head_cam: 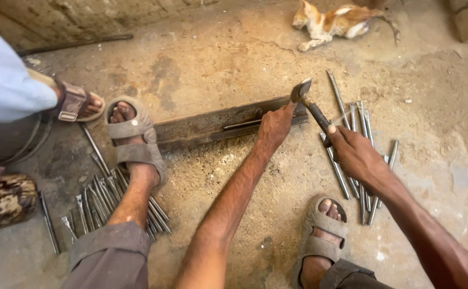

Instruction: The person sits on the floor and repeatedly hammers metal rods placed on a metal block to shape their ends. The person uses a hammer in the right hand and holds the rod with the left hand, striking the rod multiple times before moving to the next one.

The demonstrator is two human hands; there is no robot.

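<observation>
Head view, looking down at a dirt floor. Left hand [274, 127] presses closed on a thin rod [243, 124] lying along a steel bar [207, 127]. Right hand [354, 155] grips the handle of a hammer [304, 96], whose head sits just beyond the left fingers. Loose rods [363, 160] lie at right, another pile [100, 200] at near left. A cat [334, 22] lies far off.

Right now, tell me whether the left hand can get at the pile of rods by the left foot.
Probably yes: the left hand rests on the steel bar, and only the left foot partly covers the rods.
</observation>
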